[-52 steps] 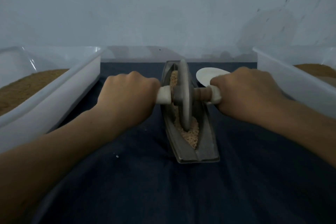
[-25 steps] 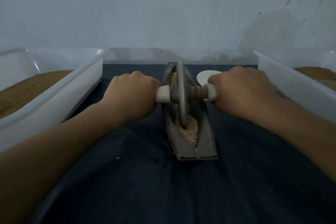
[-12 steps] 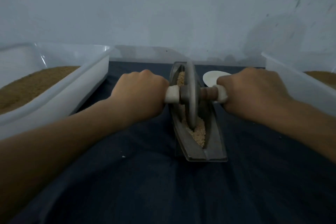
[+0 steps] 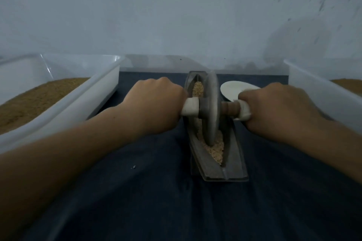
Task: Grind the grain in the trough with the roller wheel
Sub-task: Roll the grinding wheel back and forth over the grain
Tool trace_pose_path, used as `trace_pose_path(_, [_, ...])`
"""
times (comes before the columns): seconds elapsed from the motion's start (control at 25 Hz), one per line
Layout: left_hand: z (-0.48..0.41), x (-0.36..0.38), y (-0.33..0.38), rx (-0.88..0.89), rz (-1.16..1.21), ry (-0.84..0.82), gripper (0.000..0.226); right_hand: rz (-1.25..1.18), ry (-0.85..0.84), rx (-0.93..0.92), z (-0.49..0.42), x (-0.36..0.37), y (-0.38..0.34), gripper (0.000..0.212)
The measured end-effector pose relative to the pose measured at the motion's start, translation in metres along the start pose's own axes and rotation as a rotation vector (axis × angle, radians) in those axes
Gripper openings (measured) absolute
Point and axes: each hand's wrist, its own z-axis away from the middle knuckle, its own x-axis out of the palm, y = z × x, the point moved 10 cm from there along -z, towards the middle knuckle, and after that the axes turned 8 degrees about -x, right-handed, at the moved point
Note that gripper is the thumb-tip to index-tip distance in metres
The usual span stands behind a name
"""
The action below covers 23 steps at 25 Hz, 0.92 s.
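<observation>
A narrow grey boat-shaped trough (image 4: pixel 232 172) lies lengthwise on the dark blue cloth, holding pale crushed grain (image 4: pixel 214 149). The grey roller wheel (image 4: pixel 211 109) stands upright in the trough's middle, its rim down in the grain. An axle with white handle ends runs through it. My left hand (image 4: pixel 154 106) grips the left handle and my right hand (image 4: pixel 278 110) grips the right one, both fists knuckles-up.
A clear plastic bin (image 4: pixel 82 101) with brown ground material stands at the left, another bin (image 4: pixel 321 96) at the right. A small white dish (image 4: pixel 234 89) lies behind my right hand. A pale wall rises close behind the trough.
The wheel has rolled back and forth along the trough with both hands still gripping the handles. The view has shifted slightly, so the trough now sits further right.
</observation>
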Motion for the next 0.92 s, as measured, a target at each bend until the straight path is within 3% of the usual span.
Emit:
trace_pose_path(0.12, [-0.029, 0.020, -0.009, -0.147, -0.048, -0.074, 0.010, -0.059, -0.144, 0.053, -0.037, 0.025, 0.000, 0.011])
trace_pose_path(0.24, [-0.058, 0.025, -0.011, -0.223, -0.098, -0.137, 0.017, -0.184, -0.325, 0.169, -0.060, 0.051, 0.011, 0.024])
trace_pose_path(0.36, [-0.028, 0.014, -0.005, -0.139, -0.051, -0.110, 0.011, -0.102, -0.194, 0.046, -0.037, 0.026, 0.003, 0.015])
trace_pose_path(0.48, [0.011, -0.013, -0.001, -0.018, 0.019, 0.030, 0.021, -0.055, 0.031, -0.034, 0.003, -0.013, -0.006, 0.027])
trace_pose_path(0.56, [0.005, -0.008, 0.000, -0.012, 0.005, 0.018, 0.019, -0.080, -0.019, -0.039, -0.005, -0.003, -0.004, 0.027])
trace_pose_path(0.64, [-0.017, 0.015, -0.007, -0.131, -0.031, -0.071, 0.007, -0.087, -0.149, 0.013, -0.032, 0.020, -0.002, 0.018])
trace_pose_path(0.8, [-0.060, 0.030, -0.013, -0.210, -0.036, -0.214, 0.019, -0.179, -0.346, 0.144, -0.063, 0.050, 0.008, 0.022])
trace_pose_path(0.84, [-0.052, 0.027, -0.011, -0.185, -0.025, -0.225, 0.019, -0.153, -0.350, 0.114, -0.057, 0.046, 0.006, 0.017])
trace_pose_path(0.92, [-0.019, 0.013, -0.004, -0.106, 0.001, -0.128, 0.014, -0.076, -0.197, 0.002, -0.031, 0.021, -0.002, 0.020])
